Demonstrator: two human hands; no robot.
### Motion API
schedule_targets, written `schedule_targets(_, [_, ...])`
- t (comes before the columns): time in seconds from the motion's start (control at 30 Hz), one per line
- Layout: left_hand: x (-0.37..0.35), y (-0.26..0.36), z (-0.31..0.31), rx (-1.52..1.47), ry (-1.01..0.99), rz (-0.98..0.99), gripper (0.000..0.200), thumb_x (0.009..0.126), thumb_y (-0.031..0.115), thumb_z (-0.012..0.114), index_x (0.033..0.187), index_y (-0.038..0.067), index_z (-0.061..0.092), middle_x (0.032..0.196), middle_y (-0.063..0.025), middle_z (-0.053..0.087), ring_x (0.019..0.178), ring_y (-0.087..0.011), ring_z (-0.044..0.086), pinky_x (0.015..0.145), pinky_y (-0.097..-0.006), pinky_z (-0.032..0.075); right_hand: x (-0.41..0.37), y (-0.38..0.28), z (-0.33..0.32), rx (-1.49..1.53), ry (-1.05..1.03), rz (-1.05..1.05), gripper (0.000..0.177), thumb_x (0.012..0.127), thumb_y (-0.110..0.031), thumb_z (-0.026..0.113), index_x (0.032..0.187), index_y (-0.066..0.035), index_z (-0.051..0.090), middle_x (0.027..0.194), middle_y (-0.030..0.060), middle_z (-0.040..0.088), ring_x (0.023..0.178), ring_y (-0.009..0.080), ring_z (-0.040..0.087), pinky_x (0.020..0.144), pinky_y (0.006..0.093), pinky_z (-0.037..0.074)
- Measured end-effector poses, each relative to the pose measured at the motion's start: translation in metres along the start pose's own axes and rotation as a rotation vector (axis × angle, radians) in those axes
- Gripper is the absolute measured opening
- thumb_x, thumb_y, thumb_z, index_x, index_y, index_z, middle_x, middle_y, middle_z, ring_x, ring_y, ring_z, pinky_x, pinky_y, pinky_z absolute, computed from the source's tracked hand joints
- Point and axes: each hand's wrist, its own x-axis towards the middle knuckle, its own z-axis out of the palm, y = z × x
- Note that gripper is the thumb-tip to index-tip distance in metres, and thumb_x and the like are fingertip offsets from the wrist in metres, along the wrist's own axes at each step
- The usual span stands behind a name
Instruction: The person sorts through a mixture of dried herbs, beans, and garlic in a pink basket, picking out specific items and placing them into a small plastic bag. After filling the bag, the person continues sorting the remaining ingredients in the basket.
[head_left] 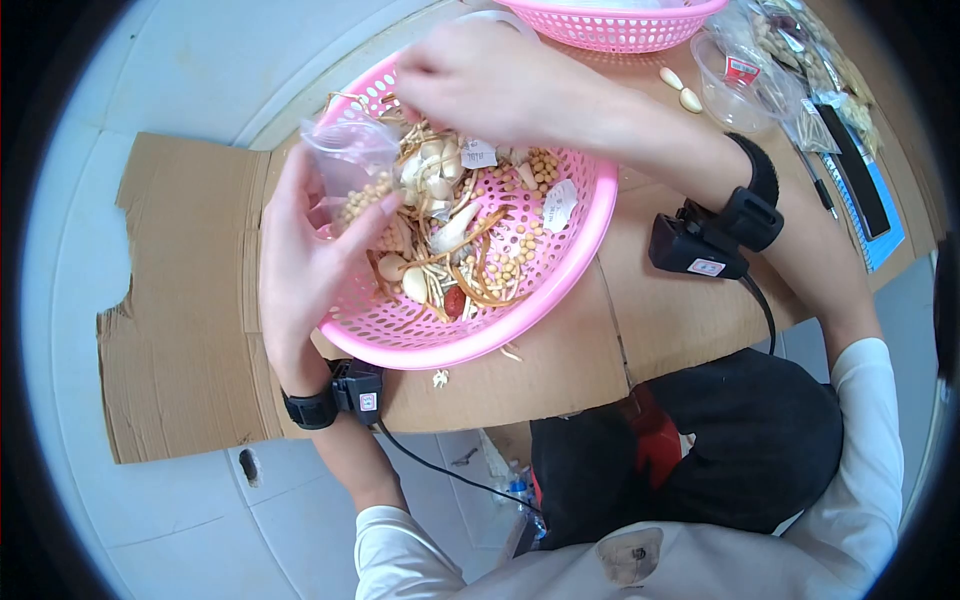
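A small clear plastic bag [350,150] is held in my left hand [305,250], with the thumb and fingers around its side. Pale yellow beans [365,200] show in or just behind the bag. Over the far side of a pink perforated basket [590,240], my right hand [455,80] has its fingers curled closed; what they hold, if anything, is hidden. Inside the basket lie garlic pieces [435,170], thin brown dried strips [485,250], a dark red date [454,301], scattered beans and paper labels [560,205].
A second pink basket [620,30] stands at the back. Near it are two loose cloves [690,100], a clear plastic tub [725,90], packed bags [800,50], a pen [825,198] and a blue notebook [880,230] under a dark object. Cardboard [190,300] covers the tabletop.
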Motion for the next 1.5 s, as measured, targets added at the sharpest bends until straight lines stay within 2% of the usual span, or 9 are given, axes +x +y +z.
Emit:
schedule_targets(0.07, [0.001, -0.001, 0.002, -0.053, 0.046, -0.004, 0.05, 0.089, 0.012, 0.085, 0.128, -0.001, 0.057, 0.11, -0.0111, 0.073, 0.097, -0.0139, 0.07, 0.083, -0.0298, 0.058, -0.005, 0.001, 0.006, -0.392, -0.306, 0.094, 0.028, 0.091, -0.02, 0.062, 0.08, 0.005, 0.071, 0.066, 0.0174, 0.068, 0.06, 0.0263, 0.068, 0.063, 0.0428, 0.056])
schedule_targets(0.1, [0.001, -0.001, 0.003, -0.106, 0.092, -0.009, 0.048, 0.09, 0.012, 0.084, 0.127, 0.0, 0.057, 0.111, -0.0101, 0.073, 0.096, -0.0125, 0.07, 0.081, -0.0284, 0.057, -0.012, 0.005, 0.008, -0.416, -0.311, -0.041, 0.029, 0.089, -0.019, 0.062, 0.076, 0.005, 0.072, 0.064, 0.02, 0.066, 0.062, 0.0317, 0.069, 0.066, 0.0469, 0.056])
schedule_targets(0.13, [0.001, -0.001, 0.003, -0.107, 0.09, -0.011, 0.048, 0.09, 0.012, 0.084, 0.127, 0.0, 0.057, 0.111, -0.0101, 0.073, 0.096, -0.0125, 0.07, 0.081, -0.0284, 0.057, -0.016, 0.007, 0.007, -0.414, -0.312, -0.038, 0.029, 0.089, -0.019, 0.062, 0.076, 0.005, 0.072, 0.064, 0.02, 0.066, 0.062, 0.0317, 0.069, 0.066, 0.0469, 0.056])
schedule_targets(0.23, [0.001, 0.0, 0.003, -0.074, 0.089, 0.004, 0.048, 0.091, 0.011, 0.083, 0.128, 0.0, 0.056, 0.115, -0.0094, 0.072, 0.095, -0.0114, 0.068, 0.08, -0.0272, 0.058, -0.021, -0.019, 0.0, -0.435, -0.759, 0.141, 0.039, 0.094, -0.028, 0.064, 0.076, 0.006, 0.073, 0.065, 0.018, 0.067, 0.062, 0.0294, 0.069, 0.065, 0.0438, 0.056])
schedule_targets(0.33, [0.0, 0.0, 0.003, -0.094, 0.098, 0.013, 0.048, 0.091, 0.011, 0.084, 0.128, 0.0, 0.056, 0.115, -0.0093, 0.072, 0.094, -0.011, 0.068, 0.079, -0.0269, 0.058, -0.019, -0.019, 0.002, -0.358, -0.892, 0.25, 0.04, 0.095, -0.03, 0.065, 0.077, 0.005, 0.074, 0.063, 0.0169, 0.066, 0.061, 0.0274, 0.068, 0.063, 0.0429, 0.055])
schedule_targets(0.63, [0.001, 0.001, 0.001, -0.08, 0.07, -0.005, 0.049, 0.091, 0.01, 0.083, 0.13, 0.0, 0.055, 0.114, -0.0094, 0.072, 0.097, -0.0123, 0.069, 0.081, -0.0279, 0.058, -0.019, -0.009, 0.005, -0.293, -0.666, -0.066, 0.037, 0.095, -0.027, 0.065, 0.082, 0.006, 0.075, 0.066, 0.0192, 0.066, 0.058, 0.0285, 0.065, 0.062, 0.0451, 0.051])
schedule_targets(0.83, [0.001, 0.001, 0.004, -0.11, 0.095, 0.008, 0.048, 0.09, 0.01, 0.083, 0.129, 0.0, 0.056, 0.114, -0.0094, 0.072, 0.098, -0.0125, 0.068, 0.082, -0.028, 0.057, -0.019, -0.02, 0.001, -0.295, -0.987, 0.231, 0.031, 0.088, -0.025, 0.062, 0.082, 0.002, 0.078, 0.073, 0.0153, 0.073, 0.065, 0.0262, 0.072, 0.06, 0.0405, 0.056])
schedule_targets(1.13, [0.0, 0.002, 0.004, -0.07, 0.094, -0.007, 0.045, 0.089, 0.01, 0.084, 0.125, 0.0, 0.057, 0.112, -0.0084, 0.072, 0.094, -0.0107, 0.067, 0.08, -0.0274, 0.056, -0.016, -0.025, -0.004, -0.376, -1.137, 0.203, 0.012, 0.079, -0.015, 0.073, 0.085, -0.005, 0.076, 0.07, 0.0057, 0.071, 0.066, 0.0167, 0.069, 0.062, 0.0349, 0.054])
schedule_targets(1.5, [0.001, 0.001, 0.004, -0.061, 0.083, -0.005, 0.042, 0.09, 0.01, 0.084, 0.121, 0.0, 0.057, 0.109, -0.0078, 0.072, 0.093, -0.0103, 0.067, 0.08, -0.0273, 0.056, -0.014, -0.01, 0.002, -0.124, -0.934, 0.113, 0.012, 0.08, 0.0, 0.065, 0.09, 0.001, 0.072, 0.076, 0.0104, 0.072, 0.064, 0.0185, 0.071, 0.059, 0.0333, 0.055])
